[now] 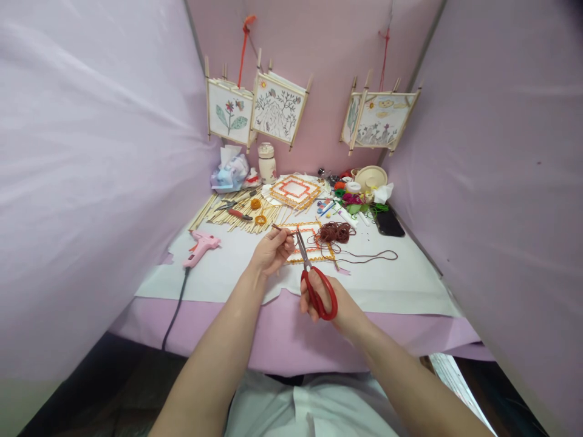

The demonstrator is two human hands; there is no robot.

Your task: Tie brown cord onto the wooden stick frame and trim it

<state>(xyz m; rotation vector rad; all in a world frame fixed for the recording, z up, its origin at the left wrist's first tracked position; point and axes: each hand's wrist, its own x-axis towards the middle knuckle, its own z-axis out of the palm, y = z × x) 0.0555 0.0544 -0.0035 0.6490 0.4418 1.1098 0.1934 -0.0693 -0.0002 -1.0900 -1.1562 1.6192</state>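
Observation:
My left hand (273, 250) pinches a short piece of brown yarn (277, 228) over the near middle of the table. In my right hand (317, 297) are red-handled scissors (304, 250), their blades pointing up toward the yarn by my left fingertips. Whether the blades are fully closed is too small to tell. Under the scissors lies a yarn-trimmed panel (322, 255) with orange and yellow wavy borders, partly hidden by my hands. A tangled bundle of brown yarn (336, 232) rests on its right side, with a loose strand trailing right.
A pink glue gun (201, 247) with a cord lies left. Behind are wooden sticks (228, 212), pliers (239, 214), another bordered panel (295, 190), a bottle (267, 162) and a tissue pack (231, 173). A phone (389, 221) lies right. Picture lanterns (279, 108) hang above.

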